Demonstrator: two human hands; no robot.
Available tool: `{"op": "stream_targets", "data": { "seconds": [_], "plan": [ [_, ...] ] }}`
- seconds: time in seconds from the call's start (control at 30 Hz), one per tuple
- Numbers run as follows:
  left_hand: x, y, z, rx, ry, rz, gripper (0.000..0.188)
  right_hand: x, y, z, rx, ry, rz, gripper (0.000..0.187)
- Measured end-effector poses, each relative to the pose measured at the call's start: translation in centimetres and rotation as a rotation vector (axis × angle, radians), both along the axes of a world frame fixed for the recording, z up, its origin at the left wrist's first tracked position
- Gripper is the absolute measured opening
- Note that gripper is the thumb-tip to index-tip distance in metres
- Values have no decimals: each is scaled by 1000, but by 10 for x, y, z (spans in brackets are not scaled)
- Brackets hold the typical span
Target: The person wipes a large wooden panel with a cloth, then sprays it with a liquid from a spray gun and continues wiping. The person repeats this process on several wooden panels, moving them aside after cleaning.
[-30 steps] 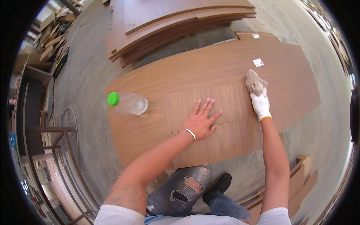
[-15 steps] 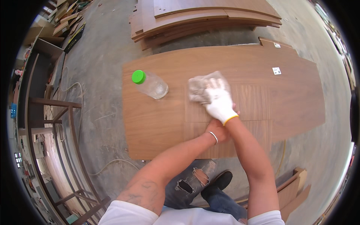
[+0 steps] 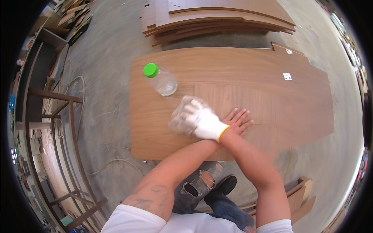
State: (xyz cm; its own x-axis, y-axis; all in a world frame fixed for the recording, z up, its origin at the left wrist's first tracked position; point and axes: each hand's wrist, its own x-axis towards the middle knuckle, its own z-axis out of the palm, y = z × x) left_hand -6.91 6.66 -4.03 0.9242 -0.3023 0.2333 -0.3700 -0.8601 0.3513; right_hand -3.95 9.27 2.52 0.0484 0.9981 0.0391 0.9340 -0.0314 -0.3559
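My arms cross at the wrists over a brown wood-grain panel (image 3: 303, 105). In a white knitted glove, my right hand (image 3: 205, 121) grips a greyish rag (image 3: 179, 119) and presses it onto the panel, left of centre; both are smeared by motion. My bare left hand (image 3: 238, 122) lies flat on the panel with its fingers spread, partly covered by the right wrist. Just beyond the rag stands a clear bottle (image 3: 165, 83) with a green cap (image 3: 150, 70) and some liquid in the bottom.
A stack of brown panels (image 3: 225, 17) lies beyond the work panel. Small white labels (image 3: 287, 77) stick to the panel's right part. A dark metal frame (image 3: 74, 128) stands at left, a hose (image 3: 82, 83) trails on the floor, and board pieces (image 3: 302, 198) lie at lower right.
My right hand has swept the rag left and nearer to me, away from the middle of the panel. The left hand's spread fingers now show to the right of the gloved wrist.
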Motion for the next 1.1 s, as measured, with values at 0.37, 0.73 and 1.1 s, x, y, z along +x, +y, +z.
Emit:
{"op": "stream_targets", "data": {
  "seconds": [0.37, 0.73, 1.1],
  "plan": [
    [9, -1, 35, 30, 65, 116, 58, 125, -226, -12, 118, 37, -1485, 72],
    [29, 34, 16, -586, 201, 467, 55, -38, -190, -23, 181, -84, -749, 59],
    [71, 134, 35, -418, 775, 276, 74, -57, -58, -32, 313, -112, -769, 42]
  ]
}}
